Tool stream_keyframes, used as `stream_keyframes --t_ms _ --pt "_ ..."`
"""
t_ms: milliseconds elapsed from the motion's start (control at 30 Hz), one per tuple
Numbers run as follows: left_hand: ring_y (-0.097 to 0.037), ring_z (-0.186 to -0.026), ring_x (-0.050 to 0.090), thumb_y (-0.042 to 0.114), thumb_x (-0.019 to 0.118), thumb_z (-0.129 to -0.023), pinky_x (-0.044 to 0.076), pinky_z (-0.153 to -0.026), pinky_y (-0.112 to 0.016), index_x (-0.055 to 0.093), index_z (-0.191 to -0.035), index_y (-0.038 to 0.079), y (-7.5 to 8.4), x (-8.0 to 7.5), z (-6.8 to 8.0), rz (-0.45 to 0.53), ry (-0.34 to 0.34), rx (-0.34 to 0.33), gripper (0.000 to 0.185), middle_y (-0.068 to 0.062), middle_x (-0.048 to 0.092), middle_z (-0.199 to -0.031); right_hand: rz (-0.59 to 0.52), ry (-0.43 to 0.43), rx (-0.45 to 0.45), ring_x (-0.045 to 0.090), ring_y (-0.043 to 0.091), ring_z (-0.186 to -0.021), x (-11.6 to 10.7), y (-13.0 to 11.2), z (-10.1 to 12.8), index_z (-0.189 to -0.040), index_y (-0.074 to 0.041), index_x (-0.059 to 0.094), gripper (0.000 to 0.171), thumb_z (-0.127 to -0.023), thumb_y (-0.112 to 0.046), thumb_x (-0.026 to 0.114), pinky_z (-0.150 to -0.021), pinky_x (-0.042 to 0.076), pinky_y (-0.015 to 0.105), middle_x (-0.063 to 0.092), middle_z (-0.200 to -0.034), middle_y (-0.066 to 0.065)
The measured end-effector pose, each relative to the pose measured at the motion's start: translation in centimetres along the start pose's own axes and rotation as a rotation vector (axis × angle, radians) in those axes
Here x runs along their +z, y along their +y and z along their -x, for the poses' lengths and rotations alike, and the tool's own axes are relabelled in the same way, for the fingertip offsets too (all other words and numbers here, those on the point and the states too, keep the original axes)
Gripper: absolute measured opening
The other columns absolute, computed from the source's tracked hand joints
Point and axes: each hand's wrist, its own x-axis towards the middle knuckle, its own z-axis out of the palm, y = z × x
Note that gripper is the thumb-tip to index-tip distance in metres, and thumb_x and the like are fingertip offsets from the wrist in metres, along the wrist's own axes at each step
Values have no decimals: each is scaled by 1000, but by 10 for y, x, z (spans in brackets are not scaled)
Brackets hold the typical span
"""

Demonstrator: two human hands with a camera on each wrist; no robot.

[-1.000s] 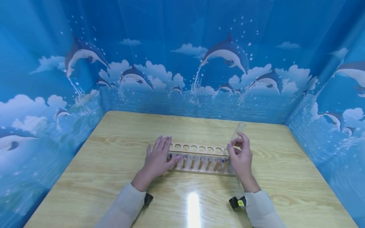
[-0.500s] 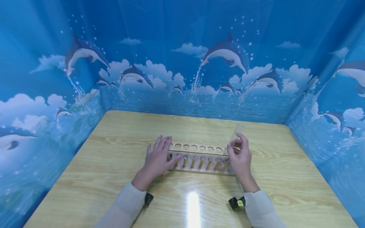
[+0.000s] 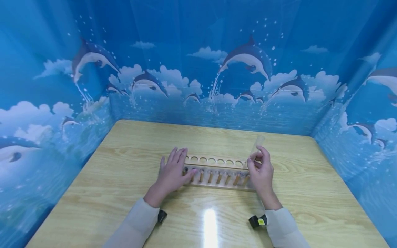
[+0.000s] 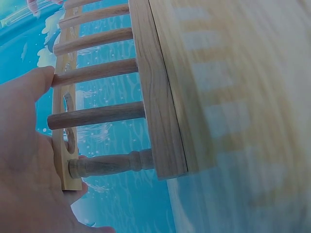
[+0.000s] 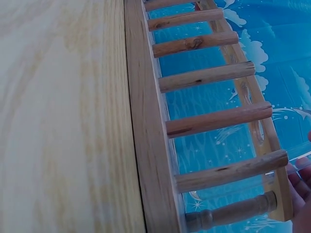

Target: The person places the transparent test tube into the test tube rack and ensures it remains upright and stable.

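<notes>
A wooden test tube rack with a row of round holes and pegs lies mid-table. My left hand rests flat on its left end, fingers straight, thumb against a front peg. In the left wrist view the left hand lies against the rack and its pegs. My right hand pinches a clear glass test tube, tilted up and away, its lower end at the rack's rightmost hole. The right wrist view shows the rack with fingertips at its far corner.
The wooden table is enclosed on three sides by a blue dolphin-print backdrop. Bare tabletop lies all round the rack. Black wrist-camera straps sit at both sleeves. A bright light glare shows near the front edge.
The test tube and my right hand have sunk slightly toward the rack. My left hand has stayed in place on the rack's left end.
</notes>
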Motion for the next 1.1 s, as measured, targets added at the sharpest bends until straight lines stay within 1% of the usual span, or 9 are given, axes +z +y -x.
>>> stream_keyframes --t_ms 67,267,300,367,533,733,900,1100 --pt "-32 -148 10 63 49 -92 11 -111 -68 18 -156 11 0 0 0 -4 -3 0 88 -10 25 -158 -1 -1 12 57 2 -90 1 9 1 -137 -3 46 51 -89 12 53 -78 49 7 59 -93 12" --pt "-32 -148 11 63 50 -92 11 -111 -69 19 -156 11 0 1 0 -8 6 4 87 -11 27 -157 6 -4 4 58 6 -89 -1 -16 0 -130 7 46 45 -87 15 53 -76 48 7 58 -92 21" --pt "-32 -148 11 62 50 -92 12 -111 -69 19 -156 11 0 0 0 -7 7 5 87 -11 27 -157 5 -6 8 58 7 -89 -1 -16 0 -130 8 46 45 -87 15 53 -76 48 7 58 -92 22" --pt "-32 -148 12 62 50 -92 12 -111 -69 19 -156 11 0 0 0 -8 7 3 87 -11 27 -157 9 -7 30 58 7 -90 0 -11 0 -130 7 47 44 -87 15 54 -77 48 7 58 -93 21" --pt "-32 -148 12 62 50 -92 12 -111 -69 19 -156 11 1 0 -1 -8 4 1 87 -10 27 -157 34 -15 84 58 5 -92 1 6 0 -128 2 48 41 -89 11 55 -80 48 7 59 -96 13" --pt "-32 -148 12 61 51 -93 12 -111 -69 19 -156 11 0 0 0 -7 3 3 87 -10 27 -157 46 -26 77 59 5 -92 0 10 0 -121 2 50 32 -90 6 56 -79 50 9 58 -97 9" --pt "-32 -147 13 60 52 -93 13 -110 -70 20 -156 11 0 0 0 -3 9 8 86 -12 29 -156 61 -30 80 60 7 -92 0 10 0 -121 2 50 33 -88 5 57 -80 50 9 58 -97 10" --pt "-33 -147 13 62 51 -92 12 -110 -70 20 -156 11 0 0 0 -9 7 7 87 -11 28 -157 67 -24 71 60 9 -91 0 11 0 -121 2 50 37 -86 8 58 -79 50 9 59 -96 9"
